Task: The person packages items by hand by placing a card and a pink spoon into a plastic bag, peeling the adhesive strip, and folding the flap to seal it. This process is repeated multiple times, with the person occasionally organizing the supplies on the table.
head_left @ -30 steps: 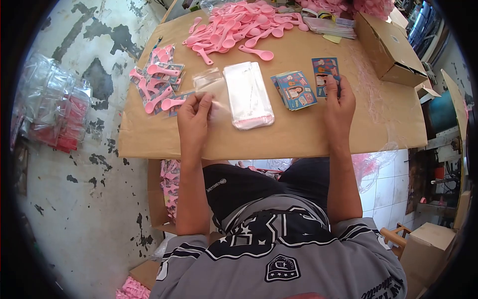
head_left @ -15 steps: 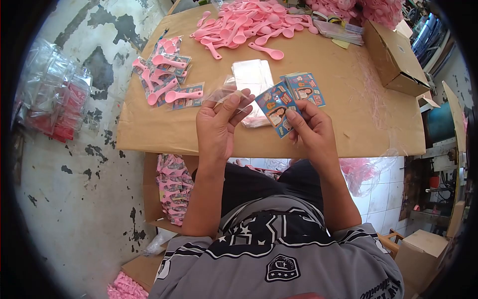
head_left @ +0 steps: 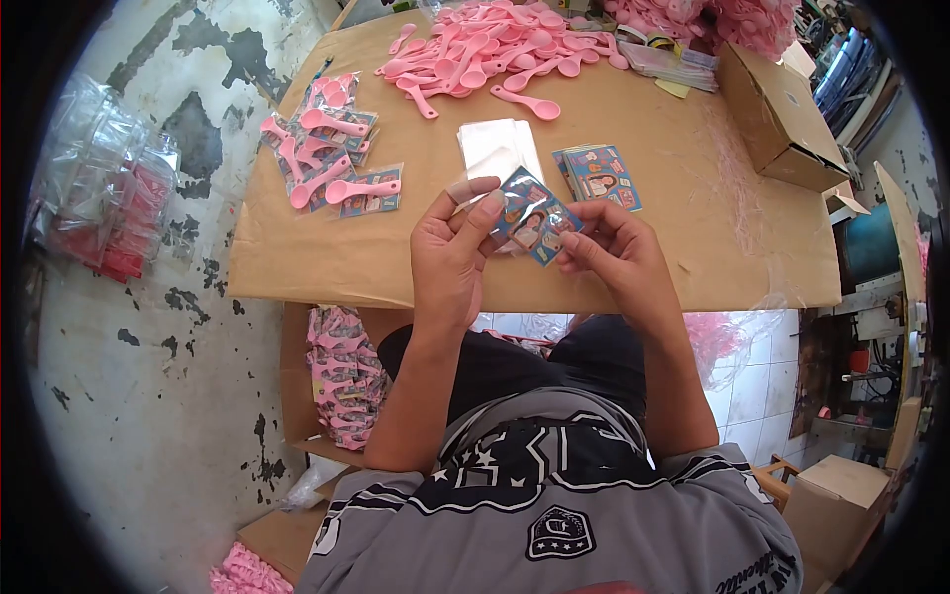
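Note:
My left hand (head_left: 451, 247) pinches a clear plastic bag, and a blue printed card (head_left: 534, 220) sits at least partly inside it. At the card's lower right, my right hand (head_left: 616, 247) grips its edge between thumb and fingers. Just behind my hands lies a stack of clear plastic bags (head_left: 495, 147). To its right is a pile of the same blue cards (head_left: 606, 180). On the left of the table, pink measuring spoons (head_left: 364, 188) rest on bagged cards in a loose heap.
A big heap of loose pink spoons (head_left: 475, 54) covers the table's back. A cardboard box (head_left: 777, 119) stands at the right edge, near bundled clear packets (head_left: 673, 67). Below the table, a carton holds packed spoons (head_left: 346, 381). Plastic-wrapped bundles (head_left: 104, 178) are at far left.
The card in my right hand has moved left to meet the bag in my left hand, and now appears at least partly inside it. My hands have come closer together.

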The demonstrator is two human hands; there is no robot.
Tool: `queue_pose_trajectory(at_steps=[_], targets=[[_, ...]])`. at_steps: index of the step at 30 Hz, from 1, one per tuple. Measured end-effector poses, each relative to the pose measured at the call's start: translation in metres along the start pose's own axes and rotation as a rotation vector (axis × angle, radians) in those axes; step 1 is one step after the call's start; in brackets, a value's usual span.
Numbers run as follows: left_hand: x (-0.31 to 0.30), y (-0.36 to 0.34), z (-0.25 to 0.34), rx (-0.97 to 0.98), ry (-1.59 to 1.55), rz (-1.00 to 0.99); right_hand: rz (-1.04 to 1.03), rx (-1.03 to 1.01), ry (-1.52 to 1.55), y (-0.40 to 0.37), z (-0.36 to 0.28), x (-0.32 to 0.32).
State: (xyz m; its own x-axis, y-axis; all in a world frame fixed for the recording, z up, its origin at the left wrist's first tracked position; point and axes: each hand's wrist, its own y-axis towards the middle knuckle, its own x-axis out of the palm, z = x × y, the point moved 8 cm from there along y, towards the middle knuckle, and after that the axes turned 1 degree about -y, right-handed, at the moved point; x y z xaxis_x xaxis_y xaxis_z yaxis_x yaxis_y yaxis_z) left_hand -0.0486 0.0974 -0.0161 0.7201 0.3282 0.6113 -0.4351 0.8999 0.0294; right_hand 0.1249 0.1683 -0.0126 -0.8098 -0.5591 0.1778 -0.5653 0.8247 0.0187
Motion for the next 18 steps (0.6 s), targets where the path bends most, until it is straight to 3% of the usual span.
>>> queue_pose_trajectory(at_steps=[3,9,14,18], targets=[[0.004,0.001,-0.002,0.010,-0.010,-0.014,0.036,0.039,0.115,0.000,0.009,-0.004],[0.021,-0.011,-0.015,0.011,0.016,-0.040,0.163,-0.188,0.136,0.005,0.001,0.011],[0.013,-0.011,-0.009,0.105,0.157,-0.059,0.076,-0.051,0.208,0.003,0.009,0.031],[0.026,-0.007,0.009,0.104,-0.171,-0.100,0.061,0.002,0.229,-0.003,0.017,0.040]])
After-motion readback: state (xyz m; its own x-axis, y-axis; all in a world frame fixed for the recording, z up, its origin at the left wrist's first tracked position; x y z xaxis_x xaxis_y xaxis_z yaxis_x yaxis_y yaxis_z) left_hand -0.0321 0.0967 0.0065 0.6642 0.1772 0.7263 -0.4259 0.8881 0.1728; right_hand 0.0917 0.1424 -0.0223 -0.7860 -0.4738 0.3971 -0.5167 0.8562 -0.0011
